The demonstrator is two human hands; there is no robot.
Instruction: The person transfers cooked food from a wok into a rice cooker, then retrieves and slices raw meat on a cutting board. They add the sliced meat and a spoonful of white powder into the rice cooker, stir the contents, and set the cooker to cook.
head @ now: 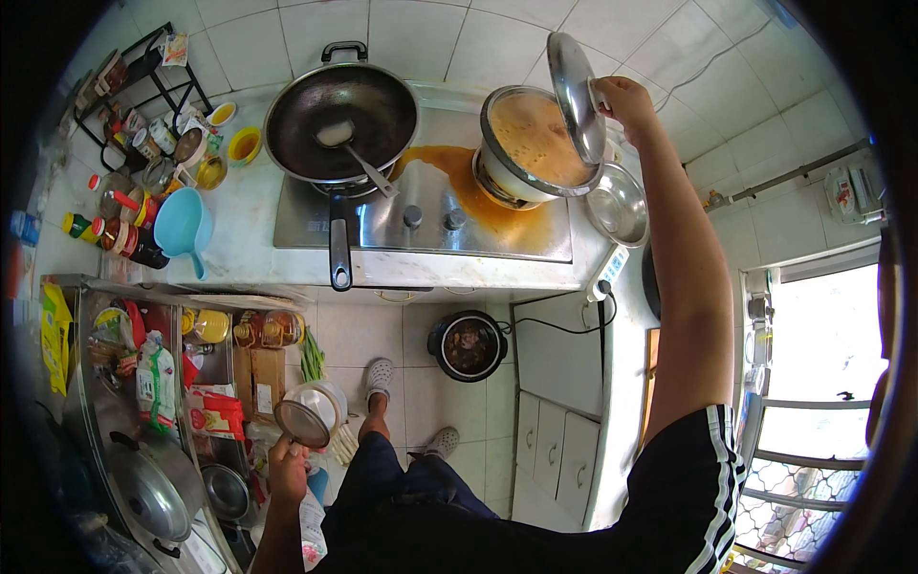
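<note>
My right hand (625,106) grips the knob of a steel pot lid (576,93), which is tilted nearly upright over the right side of a pot (527,188). Bubbly orange-brown liquid (538,136) fills that pot on the right burner. Orange-brown liquid (459,172) is spilled over the steel gas stove (373,229). My left hand (288,466), low at the left, holds a round fine-mesh strainer (303,423) by its handle. A black wok (301,107) with a metal ladle (358,158) in it stands on the left burner.
An empty steel bowl (620,204) and a power strip (609,271) lie right of the stove. A cooker pot (469,346) with food stands on the floor, its cord running up. Left are a blue plastic dipper (183,224), sauce bottles (129,240) and a shelf unit (179,344).
</note>
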